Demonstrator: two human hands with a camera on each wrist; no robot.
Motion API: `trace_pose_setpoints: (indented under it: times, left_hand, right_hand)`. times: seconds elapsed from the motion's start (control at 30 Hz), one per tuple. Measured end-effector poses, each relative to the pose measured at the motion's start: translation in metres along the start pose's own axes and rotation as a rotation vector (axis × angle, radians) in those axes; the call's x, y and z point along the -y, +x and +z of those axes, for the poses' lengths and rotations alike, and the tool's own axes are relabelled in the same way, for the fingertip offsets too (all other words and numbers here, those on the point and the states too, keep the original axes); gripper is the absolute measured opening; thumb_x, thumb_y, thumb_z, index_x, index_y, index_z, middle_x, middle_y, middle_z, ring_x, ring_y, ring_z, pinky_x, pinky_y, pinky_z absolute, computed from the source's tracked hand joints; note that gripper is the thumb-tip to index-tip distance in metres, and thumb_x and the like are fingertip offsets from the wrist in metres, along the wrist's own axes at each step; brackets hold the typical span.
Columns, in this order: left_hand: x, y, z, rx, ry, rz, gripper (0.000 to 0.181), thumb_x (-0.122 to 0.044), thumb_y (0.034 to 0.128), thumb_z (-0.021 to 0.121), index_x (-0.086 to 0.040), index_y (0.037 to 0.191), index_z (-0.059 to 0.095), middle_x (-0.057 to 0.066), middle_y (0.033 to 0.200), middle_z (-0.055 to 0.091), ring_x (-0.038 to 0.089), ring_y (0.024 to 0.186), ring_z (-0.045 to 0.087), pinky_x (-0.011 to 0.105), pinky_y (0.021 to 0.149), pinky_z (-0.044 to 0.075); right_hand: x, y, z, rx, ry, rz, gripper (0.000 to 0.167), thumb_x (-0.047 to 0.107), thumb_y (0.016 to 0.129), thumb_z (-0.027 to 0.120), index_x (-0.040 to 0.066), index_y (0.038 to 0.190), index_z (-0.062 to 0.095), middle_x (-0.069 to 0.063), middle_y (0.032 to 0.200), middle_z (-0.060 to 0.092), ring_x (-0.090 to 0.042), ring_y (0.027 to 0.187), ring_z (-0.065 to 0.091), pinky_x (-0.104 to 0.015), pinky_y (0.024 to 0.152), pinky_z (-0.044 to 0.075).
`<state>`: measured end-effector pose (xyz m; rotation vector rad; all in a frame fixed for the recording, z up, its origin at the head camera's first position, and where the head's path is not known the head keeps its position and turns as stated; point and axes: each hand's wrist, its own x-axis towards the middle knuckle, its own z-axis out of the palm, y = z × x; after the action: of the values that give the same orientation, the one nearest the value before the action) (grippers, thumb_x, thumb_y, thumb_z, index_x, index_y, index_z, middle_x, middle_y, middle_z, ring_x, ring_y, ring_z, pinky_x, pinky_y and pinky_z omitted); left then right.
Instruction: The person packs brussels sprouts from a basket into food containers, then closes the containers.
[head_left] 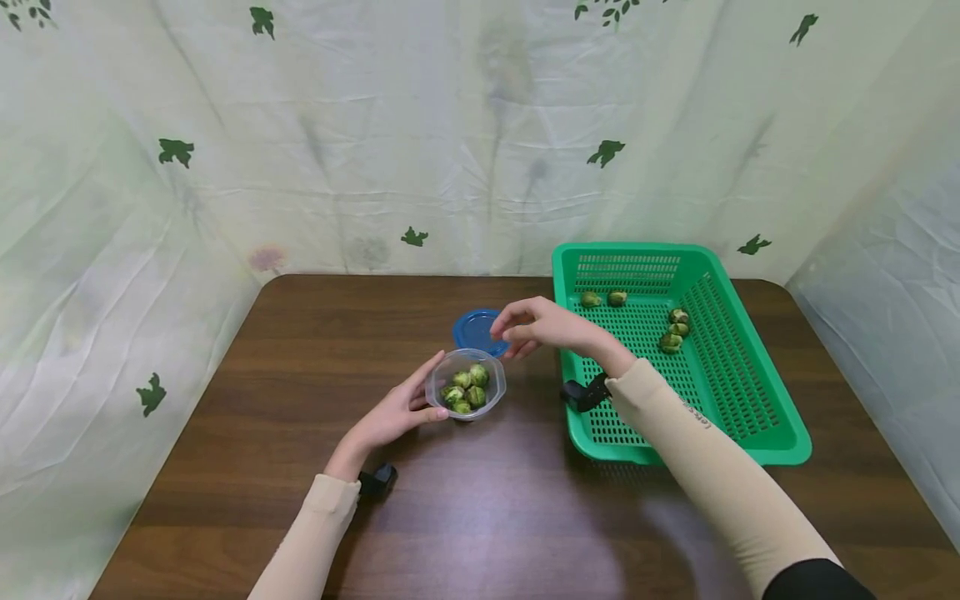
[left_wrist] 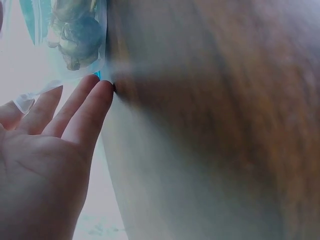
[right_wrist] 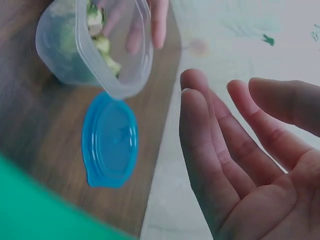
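While left hand (head_left: 397, 410) grips container (head_left: 497, 390) from left, relaxed right hand (head_left: 543, 323) hovers near lid (head_left: 474, 328).

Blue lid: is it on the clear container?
No, the blue lid lies on the table, leaving the clear container uncovered.

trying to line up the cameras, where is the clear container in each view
Head: the clear container is just below the centre.
Left wrist: upper left corner, cut off by the frame edge.
Right wrist: upper left, cut off at the top.
Shared landmark: the sprouts inside it.
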<state>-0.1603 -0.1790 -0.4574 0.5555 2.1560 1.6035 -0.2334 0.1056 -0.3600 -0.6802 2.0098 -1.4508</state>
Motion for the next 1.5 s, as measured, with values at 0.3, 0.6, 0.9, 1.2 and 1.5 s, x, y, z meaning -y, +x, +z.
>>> trace_pose_setpoints:
  times: [0.3,0.6,0.9,1.2,1.5]
  left_hand:
    - [0.003,0.0,-0.001,0.005,0.014,0.004,0.087,-0.014,0.091,0.067,-0.022,0.155,0.009,0.008,0.159,0.007,0.039,0.134,0.033,0.048,0.1,0.039]
    - [0.002,0.0,0.0,0.013,0.015,0.02,0.088,-0.015,0.0911,0.067,-0.02,0.155,0.007,0.01,0.158,0.006,0.038,0.134,0.033,0.047,0.1,0.039]
    - [0.004,0.001,0.004,-0.008,0.002,0.046,0.094,-0.01,0.0874,0.071,-0.012,0.155,0.005,0.017,0.155,0.014,0.037,0.131,0.037,0.042,0.1,0.04]
    - [0.005,0.004,0.007,-0.05,0.054,0.065,0.095,-0.009,0.0845,0.074,-0.009,0.154,0.01,0.019,0.153,0.02,0.037,0.133,0.035,0.05,0.102,0.035]
    - [0.001,0.003,0.007,-0.037,0.045,0.057,0.094,-0.01,0.0852,0.074,-0.013,0.155,0.01,0.016,0.155,0.015,0.037,0.133,0.034,0.05,0.102,0.037]
  right_hand:
    - [0.0,-0.019,-0.025,-0.062,0.011,0.009,0.024,0.008,0.097,0.053,-0.005,0.117,0.059,-0.016,0.114,0.062,-0.029,0.089,0.066,-0.042,0.08,0.053]
    - [-0.015,-0.04,-0.052,-0.177,0.073,0.02,0.027,0.009,0.097,0.054,-0.006,0.12,0.056,-0.02,0.12,0.06,-0.034,0.095,0.063,-0.051,0.086,0.05]
    - [-0.036,-0.062,-0.077,-0.288,0.068,0.03,0.034,0.014,0.1,0.053,-0.009,0.125,0.051,-0.028,0.125,0.054,-0.037,0.102,0.061,-0.049,0.089,0.049]
    - [-0.053,-0.082,-0.096,-0.352,0.029,0.062,0.038,0.017,0.101,0.051,-0.009,0.128,0.047,-0.02,0.123,0.056,-0.034,0.104,0.061,-0.051,0.091,0.046]
    - [-0.071,-0.106,-0.115,-0.388,0.009,0.142,0.042,0.023,0.102,0.048,-0.006,0.132,0.044,-0.018,0.126,0.054,-0.035,0.109,0.058,-0.043,0.091,0.049]
